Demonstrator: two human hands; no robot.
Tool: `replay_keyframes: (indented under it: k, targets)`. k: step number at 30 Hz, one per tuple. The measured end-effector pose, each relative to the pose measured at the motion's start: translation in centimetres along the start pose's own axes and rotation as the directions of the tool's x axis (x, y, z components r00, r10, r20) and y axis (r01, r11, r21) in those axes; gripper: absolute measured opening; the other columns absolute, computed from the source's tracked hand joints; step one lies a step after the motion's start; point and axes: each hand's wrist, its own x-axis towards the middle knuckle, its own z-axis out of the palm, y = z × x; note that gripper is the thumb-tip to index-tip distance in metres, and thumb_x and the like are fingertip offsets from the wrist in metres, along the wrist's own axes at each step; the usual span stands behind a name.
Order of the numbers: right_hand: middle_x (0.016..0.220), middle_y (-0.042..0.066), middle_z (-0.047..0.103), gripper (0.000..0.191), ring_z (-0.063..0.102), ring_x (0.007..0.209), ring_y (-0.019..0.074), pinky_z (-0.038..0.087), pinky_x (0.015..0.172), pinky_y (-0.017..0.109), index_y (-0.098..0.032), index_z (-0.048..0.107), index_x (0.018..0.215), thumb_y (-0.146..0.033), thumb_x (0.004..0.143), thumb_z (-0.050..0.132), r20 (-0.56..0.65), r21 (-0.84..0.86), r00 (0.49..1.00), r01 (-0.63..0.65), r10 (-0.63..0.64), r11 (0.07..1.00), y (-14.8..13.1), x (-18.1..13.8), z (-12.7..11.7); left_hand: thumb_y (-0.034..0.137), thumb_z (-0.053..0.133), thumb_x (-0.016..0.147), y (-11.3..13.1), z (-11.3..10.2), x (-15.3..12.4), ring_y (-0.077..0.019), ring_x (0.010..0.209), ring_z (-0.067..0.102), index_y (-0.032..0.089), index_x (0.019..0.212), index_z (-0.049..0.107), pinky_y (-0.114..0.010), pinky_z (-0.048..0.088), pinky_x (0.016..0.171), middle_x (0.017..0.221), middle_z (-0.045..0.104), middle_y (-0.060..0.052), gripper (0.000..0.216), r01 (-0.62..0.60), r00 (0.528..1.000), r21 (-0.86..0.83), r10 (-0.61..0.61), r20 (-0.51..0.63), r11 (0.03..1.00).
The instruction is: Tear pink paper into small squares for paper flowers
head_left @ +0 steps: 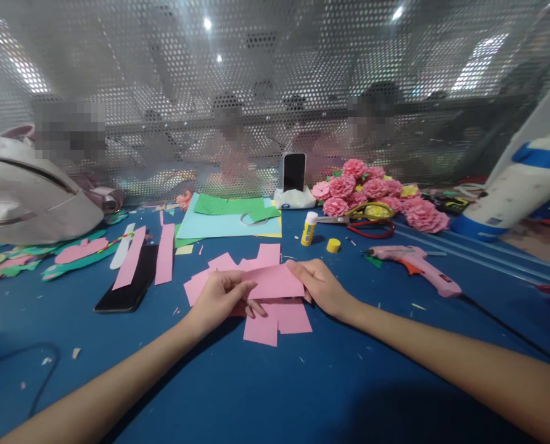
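Note:
Between my hands is a pink paper strip [275,282], held roughly level above a loose pile of pink paper pieces [261,330] on the blue table. My left hand [222,296] pinches the strip's left end between thumb and fingers, its lower fingers curled beneath. At the other end, my right hand [324,287] grips the right edge, thumb on top. Just beyond the pile, an uncapped glue stick [309,229] stands upright, with its yellow cap [333,245] beside it. The pile's middle is hidden by the strip and my left hand.
A pink glue gun [416,265] with a cord lies at right. Scissors [367,221] rest before pink paper flowers [372,188]. A dark phone [131,290] partly under pink strips lies left. Coloured sheets [229,225] and a propped phone [294,172] stand toward the mesh panel [256,80].

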Motion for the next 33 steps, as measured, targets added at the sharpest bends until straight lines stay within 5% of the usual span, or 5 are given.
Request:
replay_keyframes:
  k: [11,15,18,22,33]
  targets:
    - [0.05,0.001,0.051,0.062,0.045,0.043,0.0104,0.034,0.045,0.024,-0.018,0.054,0.057,-0.057,0.096,0.026,-0.035,0.11,0.996,0.091,-0.087,0.99,-0.5,-0.4,-0.3,0.018,0.081,0.062,0.2,-0.8,0.5,-0.0079,0.048,0.06,0.014,0.081,0.063,-0.018,0.05,0.049,0.062,0.065,0.003,0.027,-0.119,0.971,0.071,0.131,-0.2,0.99]
    - [0.07,0.002,0.059,0.036,0.052,0.059,0.0122,0.04,0.053,0.024,-0.018,0.062,0.078,-0.04,0.096,0.041,-0.134,0.097,0.977,0.178,-0.164,0.979,-0.7,-0.1,-0.4,0.016,0.081,0.06,0.2,-0.9,0.6,-0.0062,0.049,0.057,0.013,0.075,0.062,-0.016,0.047,0.05,0.059,0.062,0.004,0.025,-0.145,0.966,0.086,0.16,-0.202,0.986]
    - [0.091,0.003,0.063,0.011,0.059,0.081,0.0152,0.046,0.067,0.026,-0.02,0.062,0.093,-0.025,0.091,0.053,-0.033,0.093,0.973,0.232,-0.23,0.968,-0.7,0.1,-0.4,0.016,0.081,0.059,0.3,-0.8,0.5,-0.0058,0.049,0.057,0.013,0.073,0.061,-0.016,0.047,0.05,0.058,0.061,0.005,0.024,-0.138,0.968,0.077,0.151,-0.2,0.987]
    - [0.104,0.004,0.061,0.023,0.058,0.088,0.0144,0.045,0.065,0.024,-0.023,0.061,0.107,-0.013,0.088,0.053,0.044,-0.004,0.934,0.355,-0.355,0.935,-0.7,-0.1,-0.1,0.017,0.081,0.06,0.3,-0.8,0.3,-0.0072,0.054,0.061,0.013,0.072,0.059,-0.017,0.049,0.054,0.062,0.064,0.004,0.026,-0.135,0.976,0.009,0.135,-0.173,0.991]
    - [0.127,0.008,0.05,0.007,0.045,0.115,0.0251,0.04,0.091,0.043,-0.02,0.067,0.081,-0.021,0.084,0.06,0.068,-0.135,0.862,0.507,-0.502,0.851,-1.2,-0.4,-0.6,0.029,0.073,0.075,0.3,-0.7,0.3,-0.0169,0.045,0.067,0.019,0.071,0.042,-0.024,0.054,0.044,0.052,0.065,0.003,0.033,-0.169,0.971,-0.066,0.155,-0.185,0.983]
